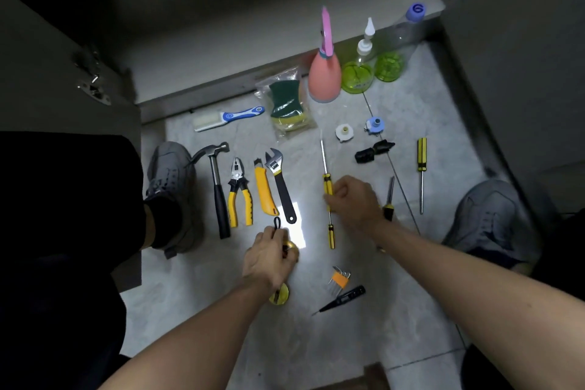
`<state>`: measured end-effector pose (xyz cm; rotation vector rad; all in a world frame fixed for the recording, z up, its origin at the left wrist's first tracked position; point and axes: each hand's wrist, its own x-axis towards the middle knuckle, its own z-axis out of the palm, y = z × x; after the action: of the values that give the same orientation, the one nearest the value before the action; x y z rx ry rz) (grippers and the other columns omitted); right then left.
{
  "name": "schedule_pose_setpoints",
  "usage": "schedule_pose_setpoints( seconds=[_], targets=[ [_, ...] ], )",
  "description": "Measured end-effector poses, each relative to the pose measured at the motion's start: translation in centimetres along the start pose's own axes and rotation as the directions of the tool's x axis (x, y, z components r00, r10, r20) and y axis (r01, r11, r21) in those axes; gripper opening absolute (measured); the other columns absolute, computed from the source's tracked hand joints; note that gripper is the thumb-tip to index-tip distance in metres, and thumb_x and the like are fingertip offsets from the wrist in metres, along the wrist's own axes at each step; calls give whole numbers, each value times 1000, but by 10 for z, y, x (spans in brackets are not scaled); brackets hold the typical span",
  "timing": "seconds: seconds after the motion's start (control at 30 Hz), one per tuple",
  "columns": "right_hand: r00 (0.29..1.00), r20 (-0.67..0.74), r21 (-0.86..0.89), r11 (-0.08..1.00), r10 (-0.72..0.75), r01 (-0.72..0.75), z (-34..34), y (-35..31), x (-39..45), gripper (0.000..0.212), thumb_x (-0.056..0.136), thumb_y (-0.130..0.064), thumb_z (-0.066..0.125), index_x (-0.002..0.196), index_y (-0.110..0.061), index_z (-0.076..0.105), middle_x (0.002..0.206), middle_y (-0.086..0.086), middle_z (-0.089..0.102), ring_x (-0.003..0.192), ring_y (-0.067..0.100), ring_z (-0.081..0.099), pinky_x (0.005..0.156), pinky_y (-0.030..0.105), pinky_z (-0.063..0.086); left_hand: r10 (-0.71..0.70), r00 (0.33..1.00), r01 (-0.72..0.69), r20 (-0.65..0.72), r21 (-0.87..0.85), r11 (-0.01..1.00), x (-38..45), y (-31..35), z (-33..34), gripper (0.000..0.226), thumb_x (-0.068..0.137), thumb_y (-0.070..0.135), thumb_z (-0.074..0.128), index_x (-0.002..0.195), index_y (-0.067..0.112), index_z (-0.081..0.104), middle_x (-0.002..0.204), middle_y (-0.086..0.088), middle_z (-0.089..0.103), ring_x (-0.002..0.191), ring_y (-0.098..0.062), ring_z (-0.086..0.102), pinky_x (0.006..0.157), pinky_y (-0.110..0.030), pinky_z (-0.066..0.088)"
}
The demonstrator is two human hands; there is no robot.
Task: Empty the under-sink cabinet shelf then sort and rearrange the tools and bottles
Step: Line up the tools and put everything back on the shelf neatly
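Observation:
I crouch over a tiled floor spread with tools. My left hand is closed on a yellow tape measure, whose black strap loop sticks out above my fingers. My right hand grips the handle of a long yellow screwdriver, shaft pointing away from me. A shorter yellow screwdriver lies just below that hand. To the left, in a row, lie a hammer, pliers, a yellow utility knife and an adjustable wrench.
A pink spray bottle, two green-based bottles and a packed sponge stand by the cabinet shelf edge. A brush, caps, more screwdrivers, hex keys and a tester pen lie around. My shoes flank the tools.

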<state>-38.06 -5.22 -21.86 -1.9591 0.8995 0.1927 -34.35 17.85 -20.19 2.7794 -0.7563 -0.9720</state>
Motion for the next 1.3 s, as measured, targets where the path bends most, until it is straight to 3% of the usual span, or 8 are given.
schedule_pose_setpoints(
  seconds=[0.17, 0.3, 0.47, 0.7, 0.8, 0.97, 1.13, 1.3],
  targets=[
    [996, 22, -96, 992, 83, -80, 48, -17, 0, 25, 74, -31, 71, 63, -10, 61, 49, -11, 55, 50, 0, 49, 48, 23, 34, -126, 988, 113, -84, -142, 983, 14, 1, -23, 21, 97, 37, 47, 107, 21, 55, 117, 1, 55, 113, -23, 50, 79, -33, 44],
    [994, 45, -169, 981, 100, -91, 56, -17, 2, 20, 80, -30, 68, 78, -12, 58, 73, 2, 63, 68, 24, 59, 56, 30, 39, -186, 976, 161, -116, -195, 968, 27, -1, -37, 25, 95, 36, 51, 112, 20, 58, 118, -1, 58, 109, -26, 55, 84, -36, 50],
    [996, 74, -162, 986, 38, -26, 41, -8, -3, 26, 90, -38, 67, 89, -14, 57, 83, 2, 66, 77, 24, 60, 66, 36, 47, -236, 967, 208, -94, -239, 948, 44, 6, -44, 19, 94, 37, 50, 104, 24, 58, 105, -1, 67, 95, -27, 61, 72, -33, 48],
    [993, -95, -282, 955, 70, -94, -26, 25, -30, 23, 98, -39, 53, 84, -20, 54, 79, -4, 62, 76, 20, 61, 60, 33, 42, -80, 993, 67, -82, -158, 985, 88, 58, -46, 26, 94, 44, 49, 100, 20, 58, 99, -3, 68, 92, -30, 63, 66, -34, 47],
    [972, -140, -373, 900, 187, -227, -50, 55, -41, 27, 93, -43, 57, 92, -19, 46, 84, -4, 54, 81, 25, 60, 62, 34, 38, -112, 993, 105, -45, -128, 986, 106, 73, -43, 42, 89, 57, 55, 102, 17, 55, 100, -6, 66, 95, -33, 63, 65, -35, 43],
    [922, -43, -323, 868, 384, -377, -45, 85, -46, 38, 84, -48, 71, 96, -21, 46, 93, 1, 56, 88, 27, 60, 60, 31, 35, -189, 982, 188, 6, -155, 970, 113, 62, -37, 33, 86, 41, 63, 110, 18, 58, 104, -9, 66, 98, -31, 62, 75, -36, 51],
    [972, -51, -174, 956, 230, -236, -35, 73, -32, 24, 83, -40, 73, 86, -29, 52, 76, -14, 53, 74, 13, 57, 51, 20, 29, -261, 965, 255, 8, -232, 939, 111, 59, -36, 29, 84, 36, 65, 106, 17, 62, 98, -7, 66, 92, -29, 62, 67, -32, 48],
    [995, 53, -122, 990, 79, -72, -14, 35, -3, 21, 83, -35, 75, 87, -21, 60, 77, -8, 63, 67, 4, 55, 53, 23, 36, -269, 963, 257, -8, -267, 929, 108, 55, -32, 26, 85, 36, 65, 102, 16, 62, 92, -6, 65, 86, -28, 62, 71, -37, 55]
  ],
)
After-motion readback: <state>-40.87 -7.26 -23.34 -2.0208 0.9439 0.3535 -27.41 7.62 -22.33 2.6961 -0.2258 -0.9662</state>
